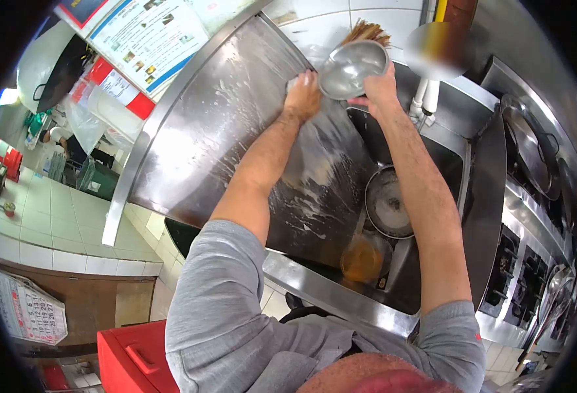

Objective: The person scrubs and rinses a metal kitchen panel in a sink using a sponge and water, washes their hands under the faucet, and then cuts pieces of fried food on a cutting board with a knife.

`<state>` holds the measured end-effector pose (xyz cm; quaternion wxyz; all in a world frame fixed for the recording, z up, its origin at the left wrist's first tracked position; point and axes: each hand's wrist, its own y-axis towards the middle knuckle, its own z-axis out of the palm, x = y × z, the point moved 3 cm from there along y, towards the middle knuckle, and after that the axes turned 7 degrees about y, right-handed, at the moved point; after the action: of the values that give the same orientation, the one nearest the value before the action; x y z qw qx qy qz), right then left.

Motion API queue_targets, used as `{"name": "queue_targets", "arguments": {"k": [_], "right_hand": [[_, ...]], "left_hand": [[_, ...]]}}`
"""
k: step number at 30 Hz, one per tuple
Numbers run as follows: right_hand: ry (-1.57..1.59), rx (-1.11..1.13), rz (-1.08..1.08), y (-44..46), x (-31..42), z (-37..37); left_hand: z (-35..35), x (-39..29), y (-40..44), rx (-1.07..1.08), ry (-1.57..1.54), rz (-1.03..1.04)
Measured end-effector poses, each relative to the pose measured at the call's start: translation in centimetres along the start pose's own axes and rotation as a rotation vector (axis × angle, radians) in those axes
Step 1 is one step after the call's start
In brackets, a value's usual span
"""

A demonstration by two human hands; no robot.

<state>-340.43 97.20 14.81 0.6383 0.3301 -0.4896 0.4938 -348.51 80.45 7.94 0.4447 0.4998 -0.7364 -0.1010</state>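
Sleeves of grey cloth (pixel 216 295) lie nearest, above bare forearms. Beyond them, the black sink (pixel 426 275) holds an orange-tinted container (pixel 363 260) and, just past it, a round pan (pixel 390 203) with whitish, cloudy contents. Farther out, the left hand (pixel 303 96) presses on the stainless-steel surface (pixel 216 124), which is streaked with suds; its fingers bend over something pale (too covered to name), so I cannot tell their grip. The right hand (pixel 381 90) has its fingers closed on the rim of a tilted metal bowl (pixel 352 71), beside a bristle brush (pixel 369 31) near the tiled wall (pixel 314 29).
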Motion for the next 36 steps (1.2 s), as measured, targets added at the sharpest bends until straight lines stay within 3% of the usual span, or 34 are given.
{"name": "queue_targets", "arguments": {"k": [2,6,9,11,13,15,16,18,19,22,24,26,29,32,34,36], "right_hand": [[-0.07,-0.014,-0.007,0.0,-0.6,-0.1],[-0.042,0.014,-0.053,-0.1,-0.2,1.4],[-0.145,-0.03,-0.153,-3.0,3.2,5.2],[-0.195,0.011,-0.207,-4.9,5.4,7.9],[-0.241,0.05,-0.257,-4.5,5.6,10.0],[-0.667,-0.075,-0.689,-2.6,5.6,11.9],[-0.669,-0.072,-0.677,-3.8,5.8,12.1],[-0.416,-0.004,-0.429,-6.4,6.8,13.1],[-0.072,0.182,-0.293,-7.7,7.0,13.6],[0.167,0.154,-0.112,-12.7,7.5,13.3],[0.17,0.168,-0.137,-14.4,6.9,12.8],[0.254,0.293,-0.057,-16.9,6.7,12.3],[0.269,0.169,0.001,-21.7,6.9,10.6],[0.09,0.328,-0.104,-22.1,5.1,7.9],[0.115,0.308,-0.14,-22.7,3.9,5.6],[0.066,0.212,-0.144,-22.8,2.2,2.8]], "left_hand": [[-1.3,0.4,0.3,0.397,-0.091,0.315],[-2.7,6.8,2.9,0.138,0.093,0.277],[-4.1,11.6,5.0,0.153,0.193,0.187],[-4.8,14.0,4.7,-0.045,0.192,0.195],[-5.6,15.0,3.1,-0.005,0.169,0.202],[-6.8,15.3,1.3,-0.025,0.129,0.211],[-7.5,15.5,0.2,-0.07,0.119,0.21],[-10.6,16.2,-2.0,0.244,0.302,0.312],[-11.2,16.7,-3.2,0.344,0.335,0.328],[-14.2,18.7,-8.3,0.168,0.102,0.336],[-15.4,20.1,-11.6,0.07,0.0,0.345],[-17.3,21.1,-14.8,0.161,0.038,0.366],[-19.7,22.2,-19.0,0.241,0.131,0.352],[-22.6,21.6,-21.7,0.367,0.164,0.316],[-23.3,20.5,-23.2,0.491,0.208,0.297],[-21.7,17.2,-25.4,0.465,0.089,0.291]]}}
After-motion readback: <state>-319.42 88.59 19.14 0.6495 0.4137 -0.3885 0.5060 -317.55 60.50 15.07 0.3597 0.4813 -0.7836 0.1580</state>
